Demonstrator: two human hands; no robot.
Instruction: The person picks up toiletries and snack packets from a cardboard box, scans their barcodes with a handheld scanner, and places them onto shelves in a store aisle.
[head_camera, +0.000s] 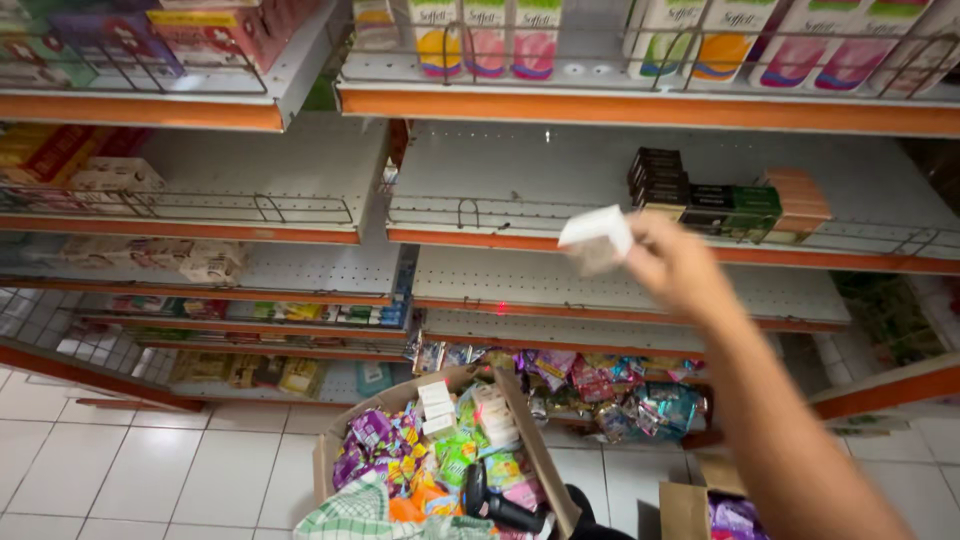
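Below the orange-edged shelf (560, 245), a cardboard box (530, 440) brims with bright packets (a black scanner (490, 500) on top). Up right of it, the right hand (675, 262) pinches a small white box (597, 238) level with that shelf, apparently mid-stocking; setting it down needs a forward reach. Left hand unseen.

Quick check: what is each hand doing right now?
Right hand: closed on a small white box, raised toward the shelves.
Left hand: not in view.

White box (596, 238) in right hand (672, 262); dark boxes (656, 180) mid shelf; colourful pkts (400, 450) in carton.
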